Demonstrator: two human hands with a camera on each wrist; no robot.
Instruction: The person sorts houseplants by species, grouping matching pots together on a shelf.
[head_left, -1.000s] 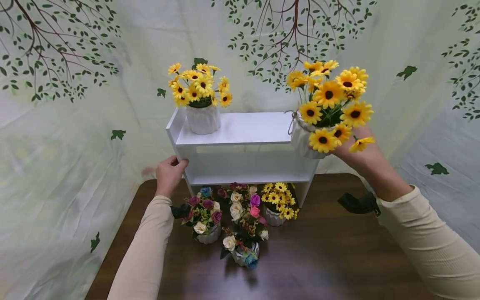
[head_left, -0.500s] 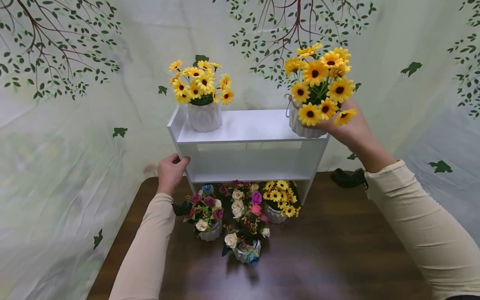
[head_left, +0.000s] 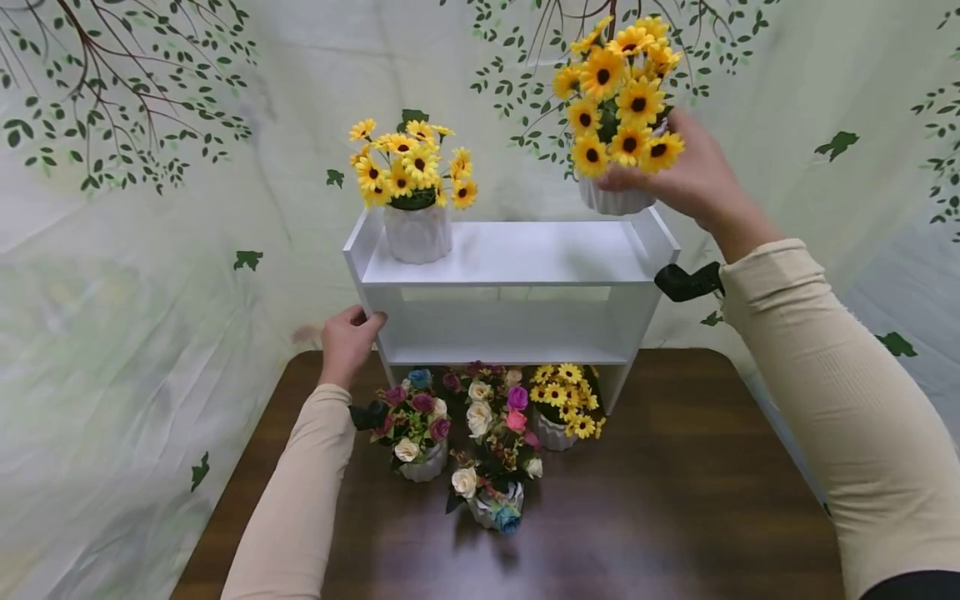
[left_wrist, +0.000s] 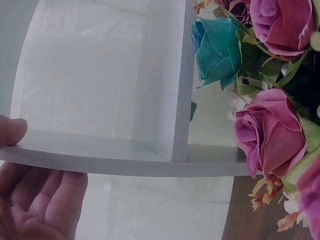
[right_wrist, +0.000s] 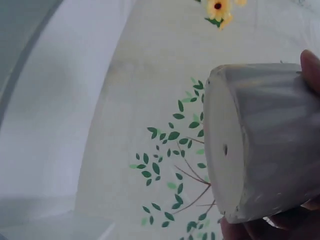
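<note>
The right hand [head_left: 693,179] holds a white, ridged pot of large sunflowers [head_left: 636,102], its fingers [right_wrist: 285,225] parted to about the pot's width and curled around the sides, with the thumb opposite. The pot hangs in the air over the right end of a white shelf unit [head_left: 525,250], roughly upright, its underside bare and apart from the top board; blooms hide part of the fingers in the head view. The right arm reaches forward and up, the wrist near the unit's right end panel. The left hand [head_left: 348,346] pinches the front edge of the unit's left panel, thumb inside and fingers outside, with only the board between them; that arm stretches forward low on the left. A second pot of sunflowers [head_left: 416,225] stands on the unit's top board, at its left end. At the foot of the unit, on a dark wooden desk [head_left: 675,483], a pot of roses [head_left: 416,429] sits to the left, a spread of mixed roses [head_left: 495,429] in the middle, and a pot of small yellow flowers [head_left: 564,404] towards the right; together they block much of its lowest opening. Behind the unit hangs a pale backdrop [head_left: 292,225] printed with leafy branches.
</note>
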